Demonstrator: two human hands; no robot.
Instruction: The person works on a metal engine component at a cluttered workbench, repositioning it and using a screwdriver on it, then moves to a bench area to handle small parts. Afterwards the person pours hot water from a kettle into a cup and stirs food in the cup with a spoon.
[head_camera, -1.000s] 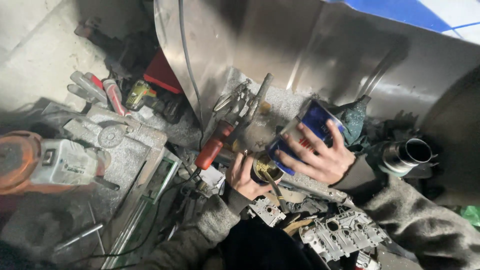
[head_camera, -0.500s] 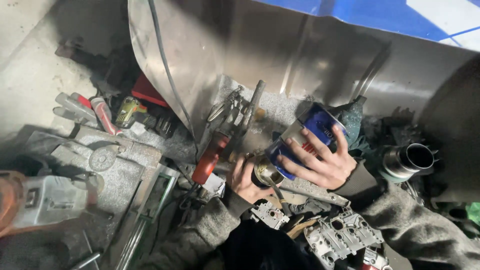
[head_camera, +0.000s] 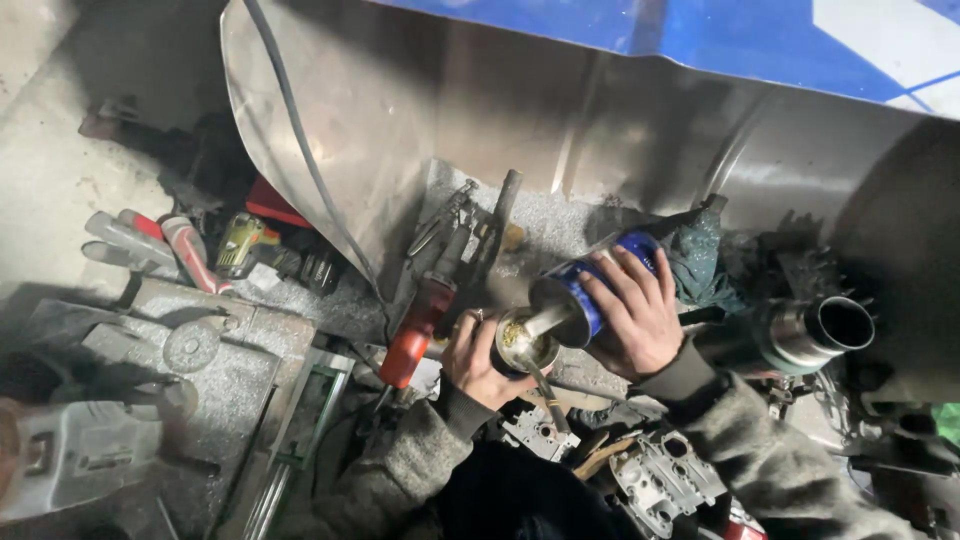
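Note:
My right hand (head_camera: 635, 318) grips a blue can (head_camera: 590, 285) tilted on its side, its spout pointing down and left. A thin stream or spout reaches into a small round metal cup (head_camera: 524, 343) that my left hand (head_camera: 478, 362) holds from below. The cup shows yellowish contents. Both hands meet above a cluttered workbench, and grey sleeves cover my forearms.
A red-handled tool (head_camera: 420, 325) and pliers (head_camera: 450, 215) lie left of the hands. A bent sheet-metal panel (head_camera: 420, 110) rises behind. A metal pipe end (head_camera: 835, 328) is at right, cast metal parts (head_camera: 660, 478) below, and a grey machine base (head_camera: 195, 345) at left.
The view has shifted, so the scene sits lower and further right. The can has tipped further toward the cup, which my left hand keeps under it.

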